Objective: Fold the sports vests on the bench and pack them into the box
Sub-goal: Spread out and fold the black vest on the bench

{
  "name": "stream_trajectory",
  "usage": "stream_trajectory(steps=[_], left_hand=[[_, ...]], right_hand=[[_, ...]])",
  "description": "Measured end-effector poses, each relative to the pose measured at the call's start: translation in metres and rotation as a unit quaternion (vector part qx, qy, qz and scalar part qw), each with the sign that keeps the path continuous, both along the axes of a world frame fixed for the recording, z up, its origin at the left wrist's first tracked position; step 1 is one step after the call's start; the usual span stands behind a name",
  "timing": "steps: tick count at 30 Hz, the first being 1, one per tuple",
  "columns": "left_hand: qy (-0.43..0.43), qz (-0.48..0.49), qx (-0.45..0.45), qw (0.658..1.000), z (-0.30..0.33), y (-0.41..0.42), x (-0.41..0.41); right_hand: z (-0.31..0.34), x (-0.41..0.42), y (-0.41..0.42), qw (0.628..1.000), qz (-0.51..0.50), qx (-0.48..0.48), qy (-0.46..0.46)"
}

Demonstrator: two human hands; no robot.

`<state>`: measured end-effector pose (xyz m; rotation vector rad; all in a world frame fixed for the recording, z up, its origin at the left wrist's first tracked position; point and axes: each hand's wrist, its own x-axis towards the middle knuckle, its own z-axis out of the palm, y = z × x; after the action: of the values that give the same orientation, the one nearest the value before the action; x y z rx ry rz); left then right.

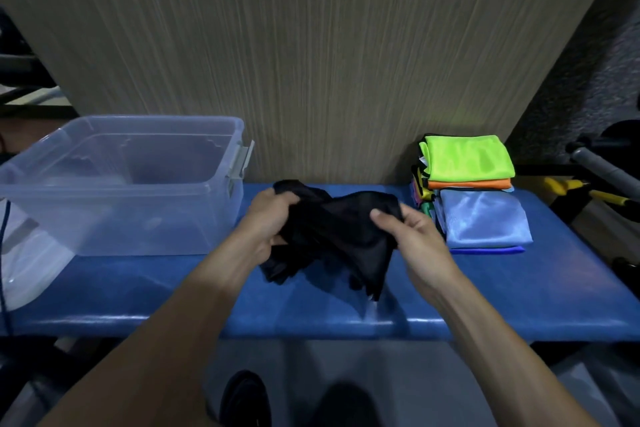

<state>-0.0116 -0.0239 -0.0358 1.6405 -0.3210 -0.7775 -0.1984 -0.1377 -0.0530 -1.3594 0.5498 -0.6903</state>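
A clear plastic storage box (117,184) stood at the left end of the blue padded bench (346,308). Just beside it, the left hand (266,222) gripped one end of a crumpled black mesh vest (339,236), and the right hand (412,239) pinched the other end. The vest stretched left to right above the bench middle, its lower part hanging down. At the right lay folded vests (471,191), a lime one on top.

Glossy blue padded bench (346,319), translucent plastic box (131,215), sheer black mesh vest (339,236).

Lower vests (424,191) hidden under stack
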Motion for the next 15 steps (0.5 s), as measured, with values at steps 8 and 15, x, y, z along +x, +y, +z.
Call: stream_trajectory(steps=[8, 15], left_hand=[[0.093, 0.121, -0.233, 0.960, 0.009, 0.000, 0.006], [0.050, 0.086, -0.169, 0.981, 0.001, -0.008, 0.014]], right_hand=[[-0.007, -0.021, -0.011, 0.986, 0.048, 0.066, 0.145], [-0.003, -0.032, -0.009, 0.978, 0.070, 0.081, 0.177]])
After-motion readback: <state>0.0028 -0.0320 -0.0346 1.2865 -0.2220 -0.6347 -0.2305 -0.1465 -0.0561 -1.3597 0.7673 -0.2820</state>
